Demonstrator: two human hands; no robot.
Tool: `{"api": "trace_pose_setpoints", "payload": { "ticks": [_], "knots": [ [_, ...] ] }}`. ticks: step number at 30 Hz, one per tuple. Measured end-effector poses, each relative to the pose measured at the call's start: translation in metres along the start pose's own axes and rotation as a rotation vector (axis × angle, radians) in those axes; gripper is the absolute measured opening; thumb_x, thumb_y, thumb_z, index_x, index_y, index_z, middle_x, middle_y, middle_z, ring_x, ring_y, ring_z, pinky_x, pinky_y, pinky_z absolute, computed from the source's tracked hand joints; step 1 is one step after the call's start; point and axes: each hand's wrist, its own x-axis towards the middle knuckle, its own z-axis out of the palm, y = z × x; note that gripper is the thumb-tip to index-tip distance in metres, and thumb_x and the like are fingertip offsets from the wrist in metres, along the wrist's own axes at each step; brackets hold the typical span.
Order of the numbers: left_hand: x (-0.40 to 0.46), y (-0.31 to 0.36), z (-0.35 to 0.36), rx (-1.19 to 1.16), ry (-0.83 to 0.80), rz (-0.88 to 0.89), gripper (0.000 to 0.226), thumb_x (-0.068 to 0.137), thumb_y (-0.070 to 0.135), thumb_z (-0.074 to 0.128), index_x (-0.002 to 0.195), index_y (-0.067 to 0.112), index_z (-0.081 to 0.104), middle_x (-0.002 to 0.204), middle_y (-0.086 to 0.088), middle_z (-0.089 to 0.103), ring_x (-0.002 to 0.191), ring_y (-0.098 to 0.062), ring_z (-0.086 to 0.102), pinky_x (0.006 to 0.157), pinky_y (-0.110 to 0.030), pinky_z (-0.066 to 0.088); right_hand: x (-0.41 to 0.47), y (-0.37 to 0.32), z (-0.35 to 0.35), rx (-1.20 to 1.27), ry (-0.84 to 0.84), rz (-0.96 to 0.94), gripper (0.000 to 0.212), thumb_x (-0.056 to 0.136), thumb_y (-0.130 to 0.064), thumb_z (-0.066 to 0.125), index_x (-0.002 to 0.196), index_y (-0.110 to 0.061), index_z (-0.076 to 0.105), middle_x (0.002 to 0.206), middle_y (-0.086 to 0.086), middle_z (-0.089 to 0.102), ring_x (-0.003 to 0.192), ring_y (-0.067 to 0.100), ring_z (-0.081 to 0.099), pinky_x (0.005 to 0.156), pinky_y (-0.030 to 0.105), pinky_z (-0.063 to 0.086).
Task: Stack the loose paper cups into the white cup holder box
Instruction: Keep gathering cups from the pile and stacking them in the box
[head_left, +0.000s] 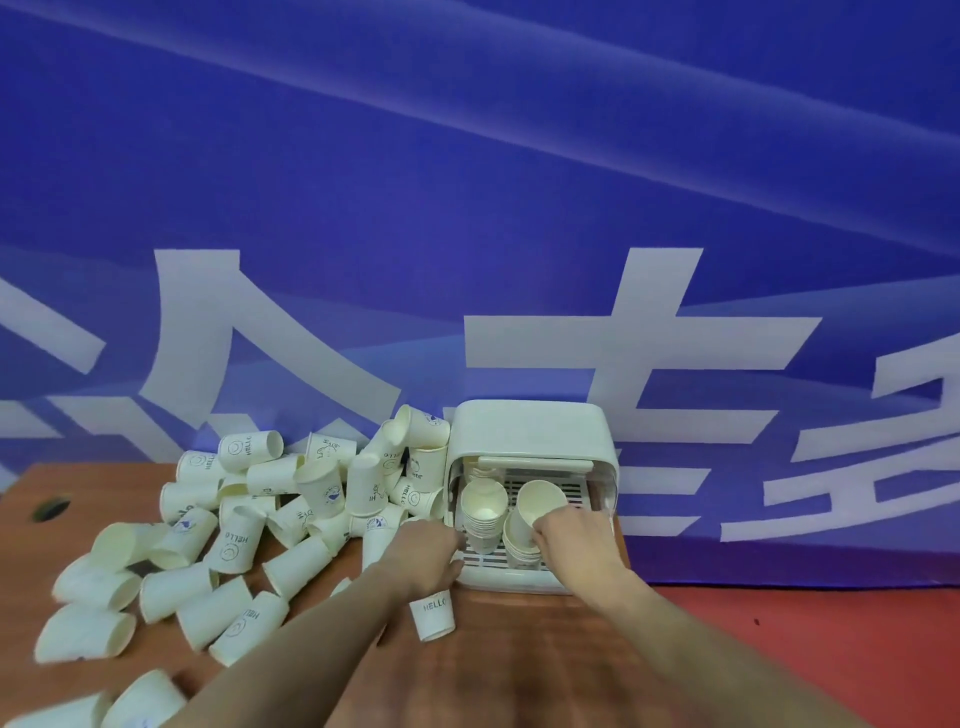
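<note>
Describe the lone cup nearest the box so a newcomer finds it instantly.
Start at the white cup holder box on the wooden table. Just before its front left corner, under the left hand, stands one cup, upside down, printed HELLO, apart from the pile.

Left hand (423, 545) fingers hidden behind its back, bottom-left cups (78, 712) cropped by the edge

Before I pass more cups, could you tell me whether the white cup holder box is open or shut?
Open. The white cup holder box has its front uncovered, showing two cup stacks on its slatted tray.
</note>
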Motion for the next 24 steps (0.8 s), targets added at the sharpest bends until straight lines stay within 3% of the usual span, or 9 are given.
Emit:
{"api": "trace_pose_setpoints", "payload": {
  "ticks": [7, 14, 24],
  "knots": [
    [0.016, -0.017, 0.009, -0.020, -0.058, -0.022, 0.038, 0.097, 0.038, 0.046, 0.131, 0.025, 0.056, 0.123, -0.007, 0.062, 0.113, -0.026, 0.058, 0.091, -0.036, 0.044, 0.018, 0.000, 0.021, -0.004, -0.096, 0.012, 0.020, 0.094, -0.017, 0.048, 0.099, -0.016, 0.067, 0.101, 0.007, 0.068, 0.096, 0.029, 0.065, 0.065, 0.031, 0.036],
    [0.035, -0.025, 0.011, -0.020, -0.076, -0.014, 0.039, 0.097, 0.037, 0.046, 0.133, 0.023, 0.055, 0.124, -0.008, 0.062, 0.113, -0.027, 0.057, 0.091, -0.036, 0.043, 0.036, 0.002, 0.024, 0.082, -0.084, 0.020, 0.039, 0.097, -0.049, 0.045, 0.114, -0.018, 0.063, 0.108, 0.007, 0.068, 0.102, 0.028, 0.063, 0.078, 0.033, 0.045],
    [0.009, -0.047, 0.014, -0.028, -0.071, -0.061, 0.038, 0.096, 0.036, 0.047, 0.130, 0.022, 0.057, 0.119, -0.009, 0.062, 0.111, -0.029, 0.058, 0.090, -0.037, 0.044, 0.028, -0.027, 0.013, 0.145, -0.018, -0.048, 0.039, 0.096, -0.050, 0.044, 0.109, -0.019, 0.065, 0.102, 0.004, 0.068, 0.096, 0.027, 0.064, 0.076, 0.033, 0.046]
  ]
}}
